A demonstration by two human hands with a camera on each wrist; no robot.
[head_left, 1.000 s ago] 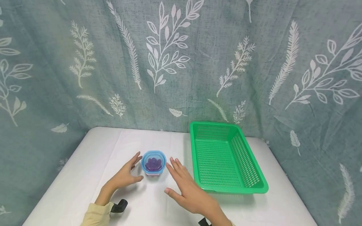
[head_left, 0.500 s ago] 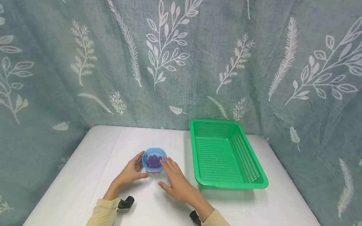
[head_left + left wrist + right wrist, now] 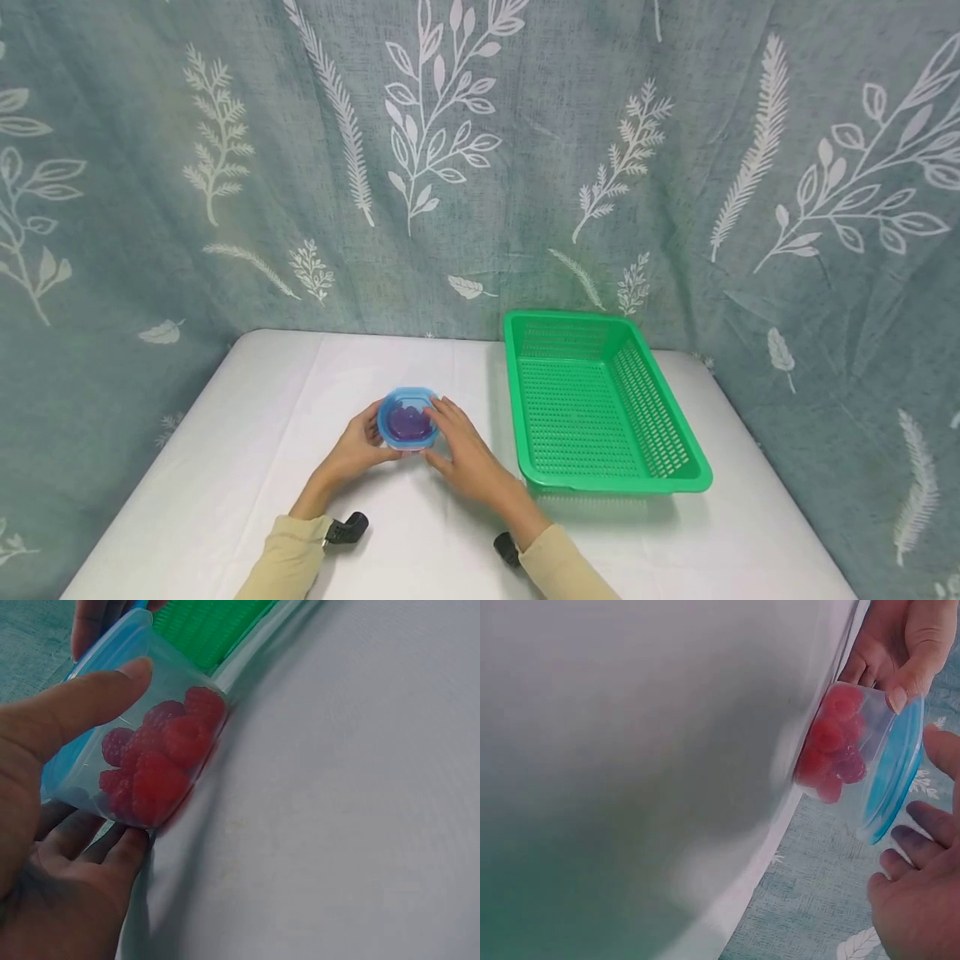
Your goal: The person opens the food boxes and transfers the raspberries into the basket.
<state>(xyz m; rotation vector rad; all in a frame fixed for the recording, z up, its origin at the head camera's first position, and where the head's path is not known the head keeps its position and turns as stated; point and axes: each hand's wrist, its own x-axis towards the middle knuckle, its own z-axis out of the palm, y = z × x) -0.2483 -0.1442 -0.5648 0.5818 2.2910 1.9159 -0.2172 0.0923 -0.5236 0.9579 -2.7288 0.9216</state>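
Observation:
A small clear plastic container [image 3: 409, 442] with a blue lid [image 3: 386, 431] stands on the table, left of the middle in the head view. Red raspberries [image 3: 161, 750] show through its wall in both wrist views. My left hand [image 3: 354, 447] grips the container from the left, thumb on the near side and fingers round the other. At the right side of the lid is my right hand [image 3: 472, 461], its thumb and loosely bent fingers spread close around the rim. In the right wrist view a small gap shows between those fingers and the lid.
A green perforated plastic basket [image 3: 622, 483] stands to the right on the white-covered table [image 3: 225, 500]. Grey-green curtain fabric [image 3: 525, 208] with white leaf prints hangs behind and along the sides. Black wrist-worn devices [image 3: 347, 528] show below both hands.
Both hands have closed in on the container. The left has gone from beside it to gripping it; the right has moved left to the lid's edge. The basket stays put.

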